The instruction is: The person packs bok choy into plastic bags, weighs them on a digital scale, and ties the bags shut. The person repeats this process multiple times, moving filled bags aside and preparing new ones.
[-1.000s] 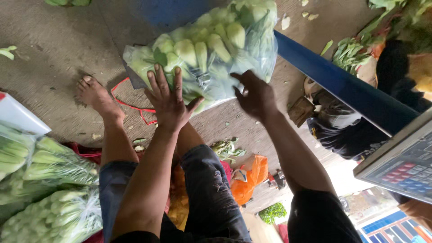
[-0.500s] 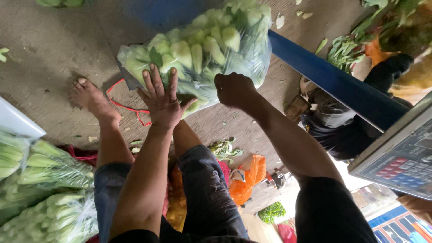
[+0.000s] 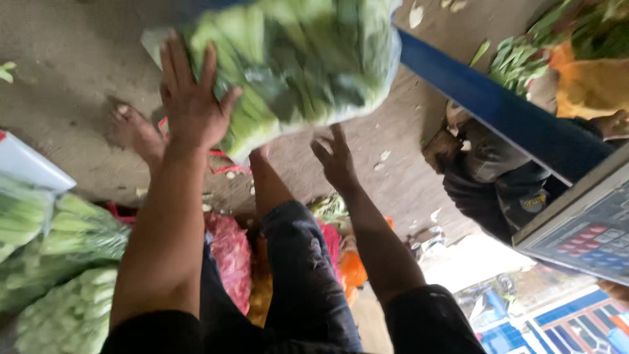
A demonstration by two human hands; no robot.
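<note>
Clear plastic bag of green leafy vegetables (image 3: 295,62) now higher; our right hand (image 3: 335,160) off it, fingers spread; left hand (image 3: 191,98) flat against it, fingers apart. Mid-lift; next needs right-hand regrip.

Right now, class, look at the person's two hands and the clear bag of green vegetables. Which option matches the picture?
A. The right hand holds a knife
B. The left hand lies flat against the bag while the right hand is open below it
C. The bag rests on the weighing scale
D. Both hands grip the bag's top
B: the left hand presses flat on the bag of green vegetables, while the right hand spreads open just beneath it, holding nothing.
</note>
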